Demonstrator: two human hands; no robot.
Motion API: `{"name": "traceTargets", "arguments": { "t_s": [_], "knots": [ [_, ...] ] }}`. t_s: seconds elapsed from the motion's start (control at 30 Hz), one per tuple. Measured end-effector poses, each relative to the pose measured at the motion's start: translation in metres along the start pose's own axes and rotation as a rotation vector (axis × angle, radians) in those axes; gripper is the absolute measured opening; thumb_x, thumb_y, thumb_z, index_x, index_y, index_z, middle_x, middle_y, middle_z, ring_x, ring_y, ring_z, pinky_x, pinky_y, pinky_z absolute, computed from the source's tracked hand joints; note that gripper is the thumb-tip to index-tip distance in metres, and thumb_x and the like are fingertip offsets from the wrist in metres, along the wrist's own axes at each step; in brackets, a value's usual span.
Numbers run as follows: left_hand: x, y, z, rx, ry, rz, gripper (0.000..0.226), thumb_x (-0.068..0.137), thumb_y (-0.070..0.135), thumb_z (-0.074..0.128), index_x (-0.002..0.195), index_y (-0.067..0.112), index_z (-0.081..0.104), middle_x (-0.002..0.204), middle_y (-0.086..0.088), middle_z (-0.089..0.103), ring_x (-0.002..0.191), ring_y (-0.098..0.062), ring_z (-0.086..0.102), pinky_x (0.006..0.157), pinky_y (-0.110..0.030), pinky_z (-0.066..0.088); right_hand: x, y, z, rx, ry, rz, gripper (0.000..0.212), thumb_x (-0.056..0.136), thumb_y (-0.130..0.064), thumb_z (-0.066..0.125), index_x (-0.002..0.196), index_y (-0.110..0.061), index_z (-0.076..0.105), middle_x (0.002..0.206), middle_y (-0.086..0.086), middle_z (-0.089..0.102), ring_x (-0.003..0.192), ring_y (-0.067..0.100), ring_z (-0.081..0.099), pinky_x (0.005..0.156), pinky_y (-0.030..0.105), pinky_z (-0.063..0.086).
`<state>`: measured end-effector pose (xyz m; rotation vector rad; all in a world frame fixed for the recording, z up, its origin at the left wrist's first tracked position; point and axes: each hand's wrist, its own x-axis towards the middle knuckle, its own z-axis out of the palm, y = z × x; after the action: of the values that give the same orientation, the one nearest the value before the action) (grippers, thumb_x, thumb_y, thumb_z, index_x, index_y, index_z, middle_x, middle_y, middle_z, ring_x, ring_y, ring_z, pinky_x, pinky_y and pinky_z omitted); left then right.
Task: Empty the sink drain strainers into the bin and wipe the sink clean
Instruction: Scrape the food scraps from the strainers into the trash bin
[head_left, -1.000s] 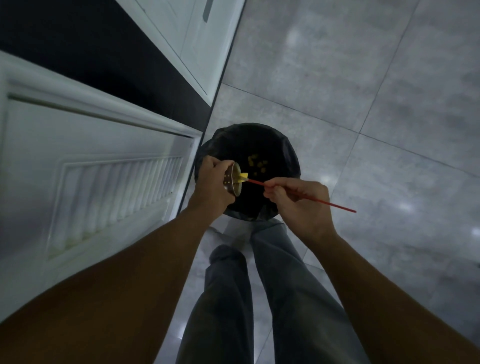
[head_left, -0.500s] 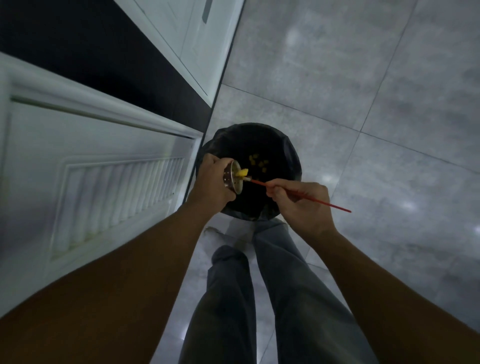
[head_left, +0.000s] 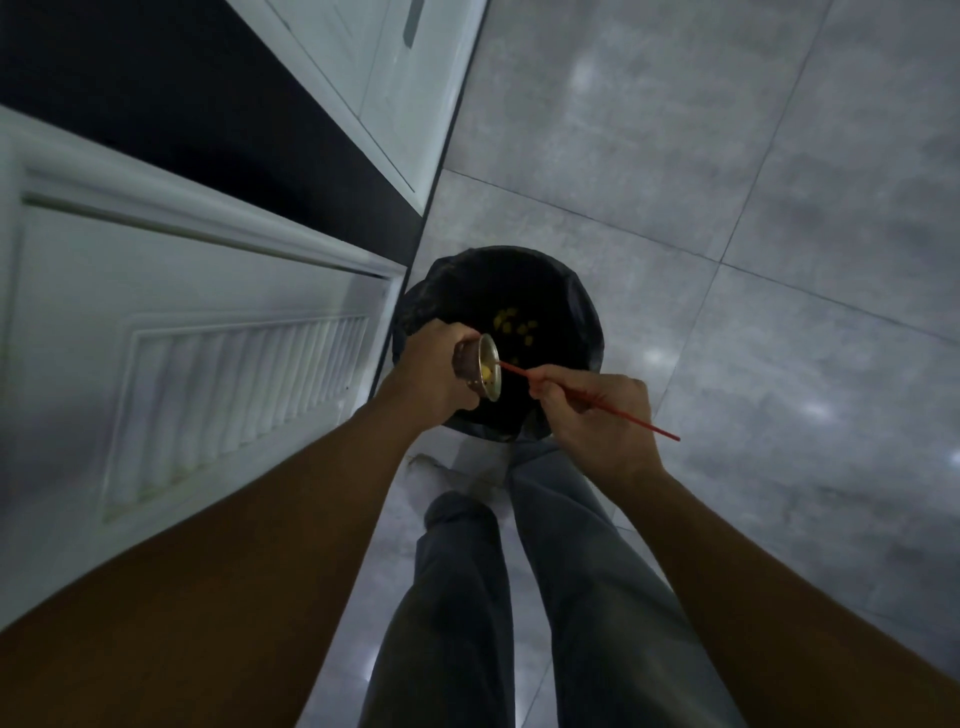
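Grey floor tiles (head_left: 779, 156) and white cabinet doors (head_left: 182, 364) around us. Our left hand (head_left: 431, 379) grips the strainer (head_left: 480, 369) on its side, mouth facing right, over the black-lined bin (head_left: 582, 306). Our right hand (head_left: 597, 421) pinches a red stick (head_left: 639, 423), tip poking inside.

at centre frame the left hand (head_left: 428, 376) grips a metal strainer (head_left: 480, 368) tipped on its side over a black-lined bin (head_left: 576, 306). the right hand (head_left: 597, 415) pinches a thin red stick (head_left: 613, 410), its tip inside the strainer by a yellow scrap (head_left: 485, 371). yellow bits (head_left: 514, 325) lie in the bin.
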<state>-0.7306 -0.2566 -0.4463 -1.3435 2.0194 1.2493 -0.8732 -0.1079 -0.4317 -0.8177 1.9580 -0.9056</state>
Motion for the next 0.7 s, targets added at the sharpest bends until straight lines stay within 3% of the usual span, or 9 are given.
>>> {"name": "traceTargets", "arguments": {
  "t_s": [0.17, 0.33, 0.5, 0.7],
  "knots": [
    [0.0, -0.007, -0.006, 0.023, -0.006, -0.02, 0.079, 0.068, 0.009, 0.088, 0.139, 0.013, 0.053, 0.136, -0.011, 0.05, 0.121, -0.025, 0.052, 0.091, -0.025, 0.04, -0.006, 0.009, -0.014, 0.085, 0.05, -0.002, 0.02, 0.096, -0.021, 0.065, 0.107, -0.034, 0.076, 0.089, -0.01, 0.079, 0.076, 0.006, 0.075, 0.073, 0.027, 0.064],
    [0.001, 0.005, -0.003, 0.047, -0.01, 0.027, 0.073, 0.068, 0.007, 0.087, 0.134, 0.012, 0.057, 0.133, -0.011, 0.051, 0.118, -0.025, 0.054, 0.093, -0.027, 0.044, -0.004, 0.002, 0.001, 0.193, -0.075, 0.002, 0.018, 0.096, -0.022, 0.064, 0.104, -0.027, 0.079, 0.095, -0.009, 0.079, 0.091, 0.01, 0.077, 0.083, 0.038, 0.064],
    [-0.001, 0.012, -0.001, 0.082, -0.073, 0.059, 0.07, 0.066, 0.009, 0.089, 0.13, 0.011, 0.062, 0.131, -0.01, 0.053, 0.115, -0.025, 0.058, 0.1, -0.039, 0.051, -0.004, 0.001, 0.006, 0.11, -0.084, 0.046, 0.031, 0.093, -0.024, 0.063, 0.091, -0.052, 0.075, 0.086, -0.015, 0.078, 0.081, 0.008, 0.076, 0.077, 0.031, 0.064],
    [-0.002, 0.004, -0.001, 0.113, -0.04, 0.032, 0.069, 0.068, 0.009, 0.087, 0.132, 0.013, 0.061, 0.132, -0.01, 0.053, 0.118, -0.026, 0.057, 0.103, -0.043, 0.05, -0.012, 0.009, -0.012, 0.186, 0.005, 0.116, 0.031, 0.095, -0.004, 0.065, 0.095, -0.033, 0.077, 0.087, -0.008, 0.079, 0.085, 0.009, 0.077, 0.08, 0.027, 0.063]
  ]
}}
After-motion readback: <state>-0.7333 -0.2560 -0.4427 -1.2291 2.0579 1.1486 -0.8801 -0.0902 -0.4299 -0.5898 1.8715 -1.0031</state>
